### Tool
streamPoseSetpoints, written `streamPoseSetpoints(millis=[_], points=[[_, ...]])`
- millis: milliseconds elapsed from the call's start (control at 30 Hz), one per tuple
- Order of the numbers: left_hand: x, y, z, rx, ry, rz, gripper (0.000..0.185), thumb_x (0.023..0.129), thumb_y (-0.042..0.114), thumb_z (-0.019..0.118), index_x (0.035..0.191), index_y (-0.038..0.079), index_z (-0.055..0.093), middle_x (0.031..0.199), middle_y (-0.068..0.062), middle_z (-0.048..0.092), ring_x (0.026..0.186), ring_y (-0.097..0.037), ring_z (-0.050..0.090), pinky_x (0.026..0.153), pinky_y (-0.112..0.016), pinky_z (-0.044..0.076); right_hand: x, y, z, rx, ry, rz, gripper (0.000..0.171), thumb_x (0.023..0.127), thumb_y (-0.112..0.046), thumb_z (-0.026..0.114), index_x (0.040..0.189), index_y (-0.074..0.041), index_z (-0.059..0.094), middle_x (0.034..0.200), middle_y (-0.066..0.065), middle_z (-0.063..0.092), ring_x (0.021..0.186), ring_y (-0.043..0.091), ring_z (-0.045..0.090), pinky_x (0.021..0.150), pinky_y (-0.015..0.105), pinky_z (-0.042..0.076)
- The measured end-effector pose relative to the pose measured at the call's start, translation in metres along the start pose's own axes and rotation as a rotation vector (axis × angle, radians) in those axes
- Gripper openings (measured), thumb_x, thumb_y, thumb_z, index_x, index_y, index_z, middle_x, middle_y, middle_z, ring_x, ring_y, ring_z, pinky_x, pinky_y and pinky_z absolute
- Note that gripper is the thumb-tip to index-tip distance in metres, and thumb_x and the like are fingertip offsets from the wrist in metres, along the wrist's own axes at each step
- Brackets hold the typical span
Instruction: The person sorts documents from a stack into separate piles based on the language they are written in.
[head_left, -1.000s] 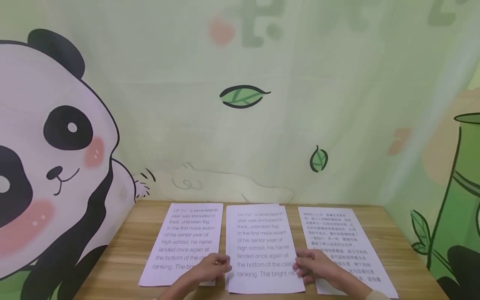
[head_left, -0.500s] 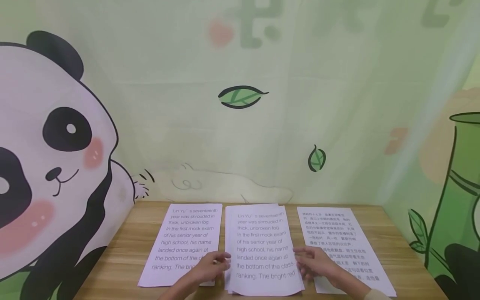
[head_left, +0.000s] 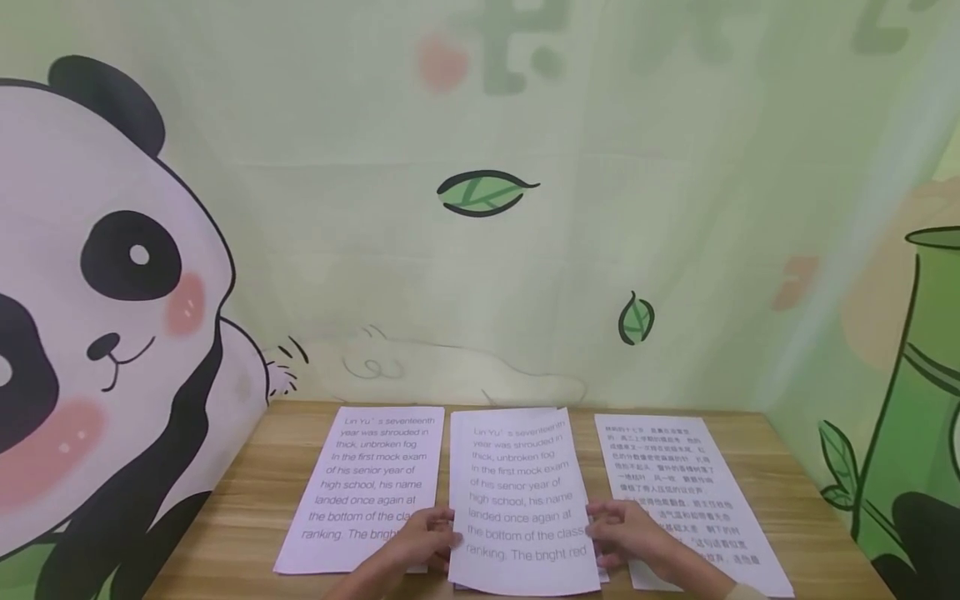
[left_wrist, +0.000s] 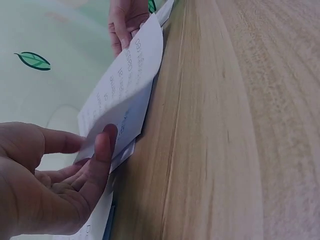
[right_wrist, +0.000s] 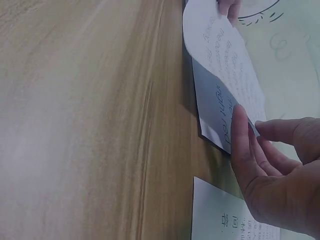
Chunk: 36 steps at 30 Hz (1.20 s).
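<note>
A printed sheet of paper with English text is raised at its near end from the middle pile, bowed along its near edge. My left hand pinches its left edge, and in the left wrist view the sheet slants up off the table between thumb and fingers of the left hand. Its right edge is pinched by my right hand, also seen as the right hand in the right wrist view. Below the lifted page lies another printed sheet, its lower part showing.
An English page lies on the wooden table at left, partly behind the left hand. At right a page of Chinese text lies partly under the right forearm. A cloth backdrop with panda and leaf drawings rises behind the table.
The top middle sheet has come up at its near end and shifted slightly left and nearer, curving more. Both hands have moved slightly with it. The side pages stay in place.
</note>
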<state>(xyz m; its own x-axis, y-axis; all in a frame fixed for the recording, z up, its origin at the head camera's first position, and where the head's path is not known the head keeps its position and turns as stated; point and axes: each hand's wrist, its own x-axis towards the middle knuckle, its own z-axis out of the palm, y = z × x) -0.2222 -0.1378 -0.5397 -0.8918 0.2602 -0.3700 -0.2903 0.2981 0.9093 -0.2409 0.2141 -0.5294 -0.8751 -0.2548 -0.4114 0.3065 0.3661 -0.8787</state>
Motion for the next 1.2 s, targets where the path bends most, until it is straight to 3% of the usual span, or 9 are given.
streamPoseSetpoints(millis=[300,500,733,1000,1200], points=[[-0.004,0.0,-0.004,-0.009,-0.032,0.022,0.052,0.095,0.004,0.059,0.143,-0.011,0.047,0.112,-0.015,0.074,0.087,-0.018,0.072,0.079,-0.037,0.062,0.0,-0.003,0.008,-0.027,-0.001,0.018,0.063,0.093,-0.006,0.067,0.146,0.013,0.039,0.106,0.012,0.074,0.093,0.025,0.075,0.079,0.037,0.063],[-0.007,-0.002,-0.013,-0.016,-0.002,0.01,0.056,0.092,0.004,0.061,0.145,-0.009,0.046,0.114,-0.014,0.073,0.089,-0.017,0.072,0.08,-0.037,0.062,0.001,-0.007,0.014,-0.049,0.014,-0.001,0.064,0.092,-0.006,0.068,0.146,0.012,0.041,0.109,0.013,0.075,0.095,0.027,0.075,0.079,0.037,0.063],[-0.015,-0.006,-0.034,-0.039,0.067,-0.005,0.056,0.093,0.008,0.063,0.145,-0.007,0.047,0.115,-0.014,0.069,0.094,-0.017,0.071,0.085,-0.037,0.061,0.004,-0.01,0.027,-0.02,0.004,-0.071,0.062,0.09,-0.006,0.071,0.143,0.013,0.044,0.108,0.013,0.073,0.09,0.021,0.073,0.078,0.036,0.064],[-0.023,-0.01,-0.06,-0.067,0.171,-0.009,0.055,0.096,0.01,0.06,0.146,-0.008,0.045,0.115,-0.015,0.069,0.094,-0.019,0.071,0.087,-0.039,0.06,0.03,-0.022,0.064,0.006,0.067,-0.095,0.053,0.09,-0.006,0.071,0.139,0.007,0.053,0.106,0.011,0.072,0.083,0.015,0.071,0.074,0.034,0.063],[-0.03,-0.013,-0.078,-0.053,0.278,-0.016,0.053,0.096,0.012,0.057,0.145,-0.008,0.048,0.111,-0.014,0.071,0.091,-0.02,0.071,0.084,-0.04,0.06,0.037,-0.03,0.085,0.064,0.008,-0.148,0.053,0.091,-0.004,0.069,0.139,0.009,0.051,0.106,0.013,0.071,0.083,0.015,0.072,0.073,0.033,0.063]])
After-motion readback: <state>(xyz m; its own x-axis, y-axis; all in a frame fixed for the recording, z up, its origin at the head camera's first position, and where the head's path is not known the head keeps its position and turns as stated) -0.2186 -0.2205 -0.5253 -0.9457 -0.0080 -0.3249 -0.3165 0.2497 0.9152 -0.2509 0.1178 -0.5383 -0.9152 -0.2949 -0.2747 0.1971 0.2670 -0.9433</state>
